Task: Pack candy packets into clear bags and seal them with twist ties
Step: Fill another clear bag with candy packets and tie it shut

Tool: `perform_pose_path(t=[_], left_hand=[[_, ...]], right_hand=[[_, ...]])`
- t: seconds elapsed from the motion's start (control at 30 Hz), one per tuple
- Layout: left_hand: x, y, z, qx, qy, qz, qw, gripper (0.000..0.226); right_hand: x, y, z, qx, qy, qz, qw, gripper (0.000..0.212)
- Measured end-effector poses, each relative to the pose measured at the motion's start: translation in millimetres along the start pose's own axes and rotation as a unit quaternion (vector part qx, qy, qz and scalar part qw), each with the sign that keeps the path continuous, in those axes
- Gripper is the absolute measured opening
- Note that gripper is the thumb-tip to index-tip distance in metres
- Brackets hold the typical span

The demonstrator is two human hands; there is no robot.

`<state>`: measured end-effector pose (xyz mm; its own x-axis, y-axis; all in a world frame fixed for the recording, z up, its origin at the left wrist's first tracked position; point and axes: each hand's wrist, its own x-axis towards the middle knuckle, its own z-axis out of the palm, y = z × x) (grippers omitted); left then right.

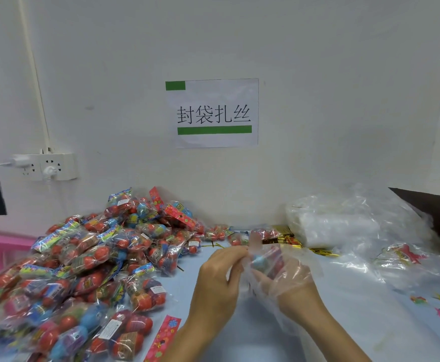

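Candy packets (267, 259) sit inside a clear bag (289, 267) I hold up over the near middle of the desk (344, 309). My right hand (289, 283) cups the bag from below, fingers curled round it; my left hand (221, 278) pinches its top edge. Big candy pile (83, 270) left, gold twist ties (287, 237) and spare bags (339, 223) far right. Motion blur hides finer grip detail.

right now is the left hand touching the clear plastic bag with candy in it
Touching. The head view shows the left hand pinching the edge of the clear plastic bag of candy, which the right hand holds from the other side.
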<state>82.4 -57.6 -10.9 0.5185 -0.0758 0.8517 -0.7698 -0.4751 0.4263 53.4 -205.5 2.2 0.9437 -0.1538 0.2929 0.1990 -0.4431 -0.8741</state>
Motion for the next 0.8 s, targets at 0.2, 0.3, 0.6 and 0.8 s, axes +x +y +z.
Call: perform_pose_path(t=[0.2,0.3,0.6,0.8], left_hand=[[10.3,-4.4,-14.9,-0.018,0.072,-0.108,0.991,0.028],[15.2,-7.5,-22.3,-0.009,0.096,-0.122,0.988,0.024],[20.1,-21.7,-34.8,0.010,0.136,-0.158,0.978,0.019],[18.2,-23.5,-29.2,0.019,0.077,-0.175,0.981,0.016]], right_hand=[[7.8,-4.7,-11.1,-0.012,-0.062,-0.052,0.997,0.016],[6.7,-11.3,-14.4,-0.030,-0.037,-0.122,0.991,0.039],[12.1,-8.2,-20.3,0.024,0.165,-0.211,0.963,0.020],[12.1,2.5,-18.4,-0.028,0.016,-0.072,0.997,0.067]])
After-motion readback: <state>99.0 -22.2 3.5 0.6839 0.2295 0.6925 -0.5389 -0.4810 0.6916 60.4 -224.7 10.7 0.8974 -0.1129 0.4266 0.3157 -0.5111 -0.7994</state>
